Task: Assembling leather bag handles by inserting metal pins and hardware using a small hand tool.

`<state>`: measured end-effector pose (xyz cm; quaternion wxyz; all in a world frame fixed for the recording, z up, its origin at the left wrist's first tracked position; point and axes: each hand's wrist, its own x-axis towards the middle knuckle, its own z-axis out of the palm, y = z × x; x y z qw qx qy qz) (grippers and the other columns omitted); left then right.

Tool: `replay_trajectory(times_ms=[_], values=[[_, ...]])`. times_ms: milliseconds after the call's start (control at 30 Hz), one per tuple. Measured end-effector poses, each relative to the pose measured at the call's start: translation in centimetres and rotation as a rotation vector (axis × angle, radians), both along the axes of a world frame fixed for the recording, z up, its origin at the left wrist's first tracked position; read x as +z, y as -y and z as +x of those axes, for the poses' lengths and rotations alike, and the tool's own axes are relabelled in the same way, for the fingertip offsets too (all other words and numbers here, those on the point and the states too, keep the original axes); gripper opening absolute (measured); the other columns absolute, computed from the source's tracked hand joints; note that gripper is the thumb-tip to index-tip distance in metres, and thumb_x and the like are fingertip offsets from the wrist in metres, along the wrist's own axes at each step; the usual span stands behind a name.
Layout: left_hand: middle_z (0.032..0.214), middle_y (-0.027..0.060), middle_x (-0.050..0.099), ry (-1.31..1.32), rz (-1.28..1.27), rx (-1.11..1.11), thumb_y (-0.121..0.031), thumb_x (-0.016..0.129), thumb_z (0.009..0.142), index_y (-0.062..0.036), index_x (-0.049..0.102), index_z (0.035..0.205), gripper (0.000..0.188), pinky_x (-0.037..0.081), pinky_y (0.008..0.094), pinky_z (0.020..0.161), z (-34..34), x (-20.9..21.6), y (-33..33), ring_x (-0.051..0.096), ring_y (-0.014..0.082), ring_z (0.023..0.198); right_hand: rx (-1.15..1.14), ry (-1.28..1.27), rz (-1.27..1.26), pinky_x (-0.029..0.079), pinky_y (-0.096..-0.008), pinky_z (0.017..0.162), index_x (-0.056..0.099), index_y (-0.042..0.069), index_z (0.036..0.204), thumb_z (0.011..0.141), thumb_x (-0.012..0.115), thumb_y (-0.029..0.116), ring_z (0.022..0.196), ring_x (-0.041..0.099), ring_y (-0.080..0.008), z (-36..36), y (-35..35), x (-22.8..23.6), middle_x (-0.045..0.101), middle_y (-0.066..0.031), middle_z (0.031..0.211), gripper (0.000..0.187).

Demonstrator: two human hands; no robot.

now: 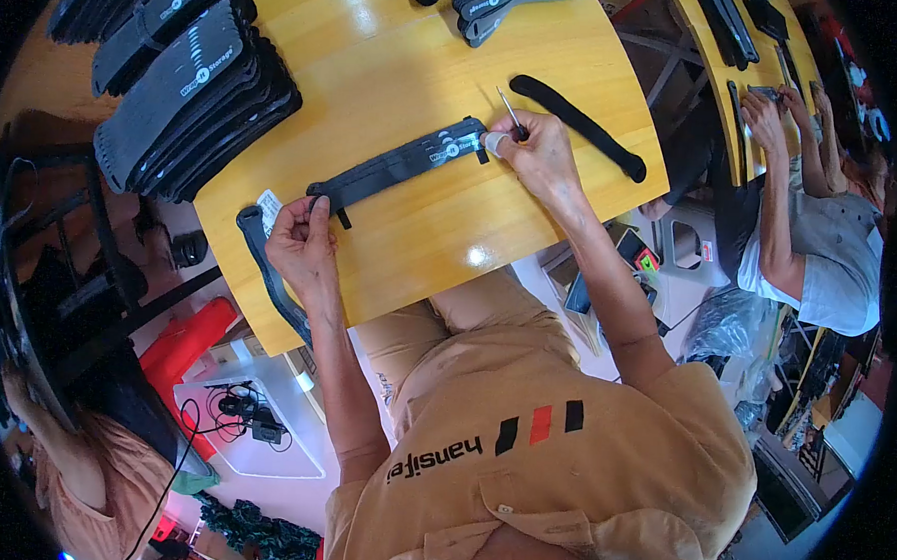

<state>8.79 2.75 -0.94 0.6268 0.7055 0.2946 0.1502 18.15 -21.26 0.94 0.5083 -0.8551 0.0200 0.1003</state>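
A folded black fabric strap [393,172] with white print lies across the yellow table in front of me. My left hand [305,242] pinches its left end between thumb and fingers. At the other end, my right hand [539,159] is closed around a thin metal-tipped tool [509,107] with a dark handle, its tip pointing away from me. A white covering wraps one right-hand digit, which touches the strap's right end. Beside my left hand lies another dark strap [259,257] with a white label [268,210]. A black strip with rounded ends [580,126] rests right of my right hand.
Stacks of dark printed straps [191,99] stand at the table's [449,265] far left; more straps [511,4] lie at its far edge. Two other people work nearby, one at a second table [694,51] to the right. A white bin with cables [252,427] sits below left.
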Motion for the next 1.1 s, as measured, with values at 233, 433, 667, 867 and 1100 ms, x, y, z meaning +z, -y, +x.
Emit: replay_trajectory(times_ms=[233,433,667,867,1100], values=[[0.057,-0.0006,0.053,0.0,0.037,0.007,-0.007,0.065,0.077,0.0004,0.059,0.077,0.009,0.031,0.016,0.038,0.0,0.0,0.0,0.042,0.0021,0.043,-0.019,-0.022,-0.02,0.037,-0.0255,0.047,0.06,0.001,0.065,0.069,0.062,0.01,0.048,0.046,-0.0093,0.2,-0.4,0.4,0.052,-0.0036,0.052,0.01],[0.059,-0.0003,0.053,-0.012,0.083,0.022,-0.007,0.065,0.077,0.0006,0.059,0.077,0.01,0.031,0.0166,0.037,0.1,0.0,0.1,0.041,0.0023,0.044,-0.034,-0.044,-0.036,0.038,-0.0259,0.047,0.059,0.001,0.064,0.069,0.061,0.009,0.048,0.048,-0.0097,0.2,-0.6,0.5,0.053,-0.004,0.052,0.01],[0.061,-0.0003,0.053,-0.035,0.113,0.031,-0.007,0.065,0.077,0.0012,0.058,0.077,0.011,0.031,0.017,0.039,0.2,0.0,0.2,0.041,0.0025,0.046,-0.024,-0.026,-0.113,0.04,-0.0293,0.049,0.059,0.001,0.064,0.068,0.06,0.011,0.048,0.052,-0.015,0.4,-0.7,0.6,0.053,-0.0081,0.051,0.011],[0.06,-0.0009,0.053,-0.045,0.245,0.039,-0.007,0.066,0.076,0.0015,0.058,0.076,0.012,0.033,0.0173,0.045,0.4,-0.1,0.3,0.041,0.0038,0.05,-0.022,-0.015,-0.113,0.038,-0.0274,0.048,0.058,0.001,0.063,0.068,0.061,0.011,0.048,0.048,-0.0122,0.5,-0.7,0.1,0.051,-0.005,0.051,0.012],[0.06,-0.0011,0.05,-0.028,0.298,0.031,-0.007,0.067,0.074,0.0003,0.057,0.075,0.012,0.036,0.0191,0.047,0.5,0.4,0.6,0.041,0.005,0.053,-0.014,0.027,-0.099,0.034,-0.0246,0.044,0.057,0.001,0.063,0.069,0.062,0.01,0.046,0.044,-0.0079,0.4,-0.7,-0.3,0.049,-0.0015,0.049,0.012]])
